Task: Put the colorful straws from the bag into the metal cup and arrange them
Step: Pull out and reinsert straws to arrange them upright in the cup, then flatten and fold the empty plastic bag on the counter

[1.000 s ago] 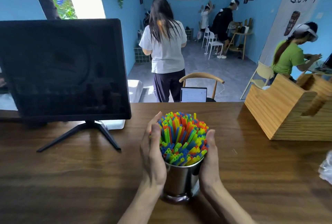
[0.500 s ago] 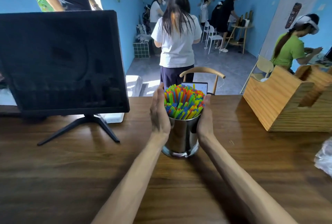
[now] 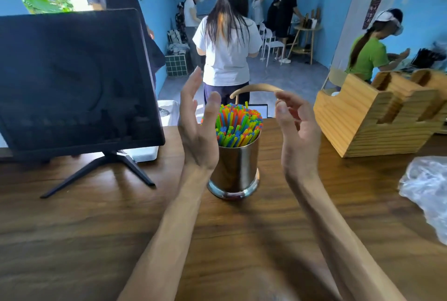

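Two bare hands flank a metal cup (image 3: 235,167) at the centre of the frame, standing upright on the wooden table (image 3: 72,228) and packed with colorful straws (image 3: 238,123). The left hand (image 3: 197,129) is spread beside the cup; the right hand (image 3: 298,136) hangs loosely curled, well apart. Neither grip holds anything. A crumpled plastic bag (image 3: 428,189) lies at the right edge.

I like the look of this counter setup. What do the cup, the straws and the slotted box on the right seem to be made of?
The cup looks like polished metal, probably steel: its wall mirrors the table and hand. The straws look like thin plastic tubes in bright, uniform colours. The slotted box appears to be unpainted pale wood, with visible grain lines.
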Tool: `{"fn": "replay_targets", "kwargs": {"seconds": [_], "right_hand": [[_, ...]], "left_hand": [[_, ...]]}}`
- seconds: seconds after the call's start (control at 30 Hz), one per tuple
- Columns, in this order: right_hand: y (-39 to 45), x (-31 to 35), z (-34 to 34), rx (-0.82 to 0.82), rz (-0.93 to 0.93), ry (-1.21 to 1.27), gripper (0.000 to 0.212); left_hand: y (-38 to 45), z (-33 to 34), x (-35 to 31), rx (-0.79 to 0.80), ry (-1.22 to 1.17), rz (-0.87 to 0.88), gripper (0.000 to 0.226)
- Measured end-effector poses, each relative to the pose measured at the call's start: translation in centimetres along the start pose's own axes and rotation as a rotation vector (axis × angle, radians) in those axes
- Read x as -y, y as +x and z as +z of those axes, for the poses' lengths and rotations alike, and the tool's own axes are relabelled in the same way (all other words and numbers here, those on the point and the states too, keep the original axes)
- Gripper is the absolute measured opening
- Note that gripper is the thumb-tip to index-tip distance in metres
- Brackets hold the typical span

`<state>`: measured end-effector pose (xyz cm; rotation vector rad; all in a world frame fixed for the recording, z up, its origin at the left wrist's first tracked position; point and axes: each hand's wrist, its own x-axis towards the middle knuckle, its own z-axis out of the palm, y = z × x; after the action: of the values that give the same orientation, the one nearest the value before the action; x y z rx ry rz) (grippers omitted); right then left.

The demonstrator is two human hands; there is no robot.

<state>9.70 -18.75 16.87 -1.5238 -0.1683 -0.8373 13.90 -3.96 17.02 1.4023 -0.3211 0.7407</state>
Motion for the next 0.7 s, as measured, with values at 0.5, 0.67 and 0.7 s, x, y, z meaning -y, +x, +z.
{"fn": "replay_targets", "kwargs": {"seconds": [0.5,0.67,0.7], "right_hand": [[-5.6,0.7,-13.7,0.016,0.114,-0.855,0.048],[-5.6,0.1,-20.5,-0.069,0.149,-1.059,0.047],[-5.5,0.1,-22.2,-0.088,0.16,-1.102,0.048]], "left_hand": [[-9.4,8.8,-2.1,0.667,0.63,0.17,0.034],[-12.4,15.7,-0.7,0.884,0.682,0.248,0.046],[-13.2,17.5,-0.7,0.912,0.667,0.264,0.046]]}}
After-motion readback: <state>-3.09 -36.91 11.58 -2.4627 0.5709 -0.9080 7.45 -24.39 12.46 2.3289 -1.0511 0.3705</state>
